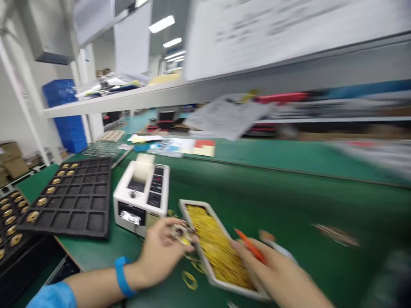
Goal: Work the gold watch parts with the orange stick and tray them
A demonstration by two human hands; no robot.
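My left hand [165, 248], with a blue band on its wrist, pinches a small round metal part [180, 233] between thumb and fingers, at the left rim of a white tray. Thin yellow rings [215, 244] fill this long tray [210, 276]. My right hand [272, 265] is at the tray's right side, blurred, its fingers closed around a slim orange-red stick-like tool [252, 247]; its tip is hard to make out. A few loose yellow rings [189, 280] lie on the green mat beside the tray.
A white tape dispenser [141, 194] stands left of the tray. Farther left, a black compartment tray [77, 196] holds several gold round parts, and a second black tray [11, 222] sits lower. A white shelf [128, 97] crosses above the bench. Brownish strips [335, 234] lie at right.
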